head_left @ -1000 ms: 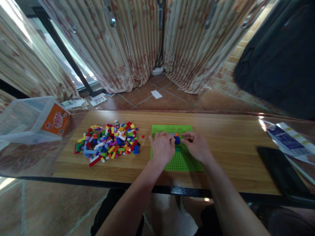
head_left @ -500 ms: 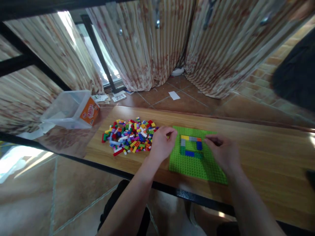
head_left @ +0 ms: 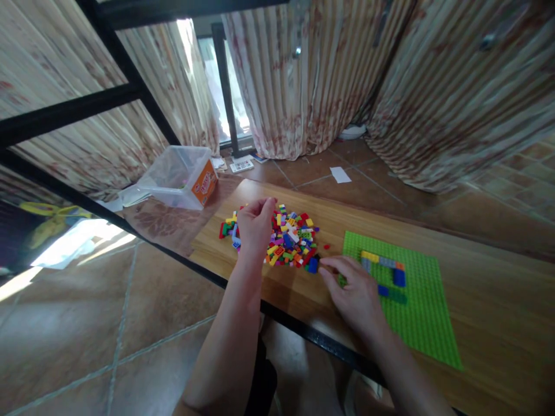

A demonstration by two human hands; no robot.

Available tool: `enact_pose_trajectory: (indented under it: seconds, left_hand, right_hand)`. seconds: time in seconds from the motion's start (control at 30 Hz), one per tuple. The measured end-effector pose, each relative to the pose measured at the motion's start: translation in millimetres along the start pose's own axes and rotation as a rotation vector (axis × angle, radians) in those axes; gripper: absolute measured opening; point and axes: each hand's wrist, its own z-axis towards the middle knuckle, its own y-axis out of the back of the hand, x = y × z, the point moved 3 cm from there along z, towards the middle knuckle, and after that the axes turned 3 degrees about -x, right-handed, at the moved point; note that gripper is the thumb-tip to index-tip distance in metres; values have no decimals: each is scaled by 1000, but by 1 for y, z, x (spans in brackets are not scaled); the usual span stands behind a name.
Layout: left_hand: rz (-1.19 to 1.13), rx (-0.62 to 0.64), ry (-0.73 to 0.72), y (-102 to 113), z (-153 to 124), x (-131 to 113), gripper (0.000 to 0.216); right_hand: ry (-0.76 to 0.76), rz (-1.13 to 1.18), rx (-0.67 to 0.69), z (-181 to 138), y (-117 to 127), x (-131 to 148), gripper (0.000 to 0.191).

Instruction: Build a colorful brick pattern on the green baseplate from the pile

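Observation:
My left hand [head_left: 255, 225] is over the pile of building bricks [head_left: 288, 240], its thumb and fingers pinched together. Whatever it may hold is too small or hidden to tell. At the pile's right edge, my right hand [head_left: 355, 289] reaches left with thumb and index finger slightly apart. Their tips are close to a blue brick [head_left: 313, 265]; I cannot tell whether they touch it. Partly behind that hand lies the green baseplate [head_left: 427, 312]. On it stands an outline of yellow, grey, orange, blue and green bricks [head_left: 399, 277], its lower left hidden by the hand.
A single red brick [head_left: 326, 247] lies between pile and baseplate. Beyond the left end of the wooden table [head_left: 489, 289] is a clear plastic box [head_left: 173, 173] with an orange label. A dark metal frame [head_left: 125, 92] crosses the upper left. Pleated curtains [head_left: 277, 86] hang behind.
The view has turned left. My right hand has left the baseplate's right side for the pile's right edge. My left hand has moved left, over the pile.

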Motion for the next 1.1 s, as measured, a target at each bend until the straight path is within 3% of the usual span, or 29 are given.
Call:
enact_pose_trajectory:
  seconds: [0.17, 0.37, 0.63, 0.9, 1.1]
  left_hand:
    - [-14, 43, 18, 0, 0, 3, 16]
    - [-3, 103, 47, 3, 0, 6, 17]
    - [-27, 130, 73, 6, -1, 7, 17]
    - [9, 140, 72, 5, -1, 7, 17]
    - [30, 155, 6, 4, -4, 2, 18]
  right_hand:
    - [119, -132, 6, 3, -27, 16, 22]
    - [75, -279, 38, 9, -45, 17, 24]
    - [66, -257, 39, 9, -46, 16, 19]
    - [107, -239, 40, 8, -47, 22, 28]
    - [79, -261, 62, 8, -48, 23, 19]
